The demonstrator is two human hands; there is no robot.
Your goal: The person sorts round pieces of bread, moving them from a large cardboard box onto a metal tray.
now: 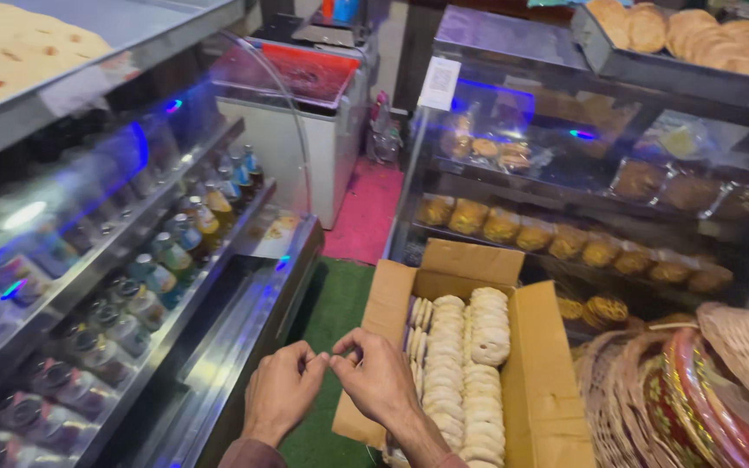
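A person's left hand [281,387] and right hand [378,374] meet fingertip to fingertip above the near edge of an open brown cardboard box [541,381] packed with rows of pale round biscuits [465,364], in a narrow bakery aisle floored with green matting [333,321]. Both hands are nearly closed, thumbs and forefingers pinched together — on what, the blurred view does not show; it may be a thin tie or a scrap of wrapping, too small to make out. The box stands on the floor just beside the right hand, flaps up, its biscuits stacked on edge in tight columns.

To the left runs a glass-fronted chiller [114,260] with shelves of small bottles and tubs lit blue; to the right, a glass display case [600,199] holds trays of golden pastries, with stacked woven wicker baskets [695,390] at its foot. Round flatbreads [713,35] lie on the top shelf.

Fine work of this kind goes best, judging by the pose, with the wrists held steady and the pinch kept close over the box — so that anything dropped lands inside and not on the matting.
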